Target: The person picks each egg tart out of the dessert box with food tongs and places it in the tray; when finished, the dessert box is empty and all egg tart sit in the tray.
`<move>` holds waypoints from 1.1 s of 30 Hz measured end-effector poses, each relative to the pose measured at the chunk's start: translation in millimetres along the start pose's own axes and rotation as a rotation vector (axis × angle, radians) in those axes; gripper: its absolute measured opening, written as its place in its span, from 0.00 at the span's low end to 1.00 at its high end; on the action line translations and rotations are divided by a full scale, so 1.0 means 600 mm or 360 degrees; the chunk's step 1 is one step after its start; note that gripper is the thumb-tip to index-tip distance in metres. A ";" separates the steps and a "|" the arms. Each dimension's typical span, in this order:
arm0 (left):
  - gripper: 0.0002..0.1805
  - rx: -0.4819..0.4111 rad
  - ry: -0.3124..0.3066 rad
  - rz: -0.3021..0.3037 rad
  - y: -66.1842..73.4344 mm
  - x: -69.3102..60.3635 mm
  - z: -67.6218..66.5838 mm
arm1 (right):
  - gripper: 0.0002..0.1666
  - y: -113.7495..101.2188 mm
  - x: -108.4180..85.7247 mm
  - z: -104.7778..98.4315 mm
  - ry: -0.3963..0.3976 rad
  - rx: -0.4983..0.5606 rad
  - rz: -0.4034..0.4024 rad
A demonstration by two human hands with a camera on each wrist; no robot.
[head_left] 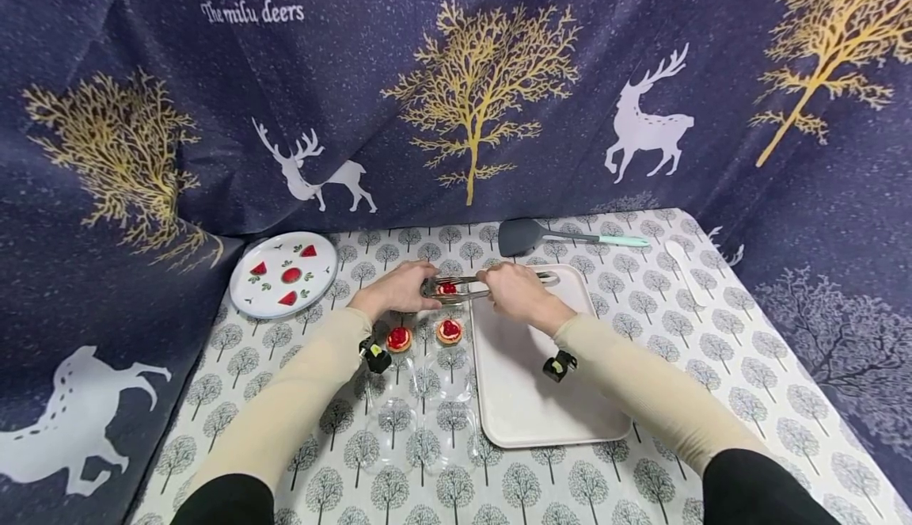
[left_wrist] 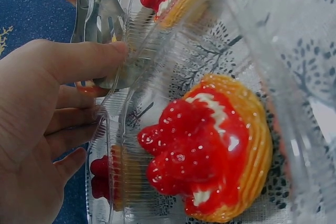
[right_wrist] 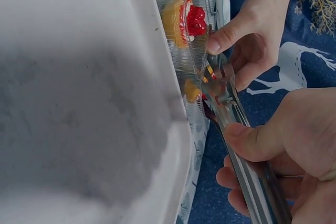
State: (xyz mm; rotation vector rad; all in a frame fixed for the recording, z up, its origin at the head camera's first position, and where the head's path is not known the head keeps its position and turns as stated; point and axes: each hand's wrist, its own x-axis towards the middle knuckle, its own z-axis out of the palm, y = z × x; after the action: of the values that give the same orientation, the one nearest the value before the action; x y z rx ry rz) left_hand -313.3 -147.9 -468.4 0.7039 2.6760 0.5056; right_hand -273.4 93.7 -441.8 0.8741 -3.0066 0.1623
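Tongs [right_wrist: 245,169], tart [left_wrist: 205,150], backdrop [head_left: 349,66] lettered "The milu deers"

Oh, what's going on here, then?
A person is using metal tongs in their right hand. The tongs straddle a red-topped tart at the far end of a clear plastic container. Their left hand is at the container's edge by the tong tips; whether it grips is unclear. Two more tarts sit nearer the person, and a white tray lies alongside, to the right.
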 end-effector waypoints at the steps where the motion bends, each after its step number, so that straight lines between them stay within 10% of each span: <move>1: 0.44 -0.0003 -0.0003 -0.0002 0.000 0.000 0.000 | 0.16 0.000 -0.001 -0.001 -0.0004 0.0014 0.0011; 33: 0.43 -0.0038 0.0014 0.0008 -0.001 0.001 0.001 | 0.36 0.048 -0.061 -0.024 0.0098 0.0255 0.0180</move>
State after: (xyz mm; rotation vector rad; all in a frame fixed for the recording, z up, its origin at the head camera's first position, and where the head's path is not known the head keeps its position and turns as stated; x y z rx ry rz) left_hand -313.4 -148.0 -469.4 0.7037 2.6725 0.5423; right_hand -258.3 139.0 -431.7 0.6939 -3.0186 0.4282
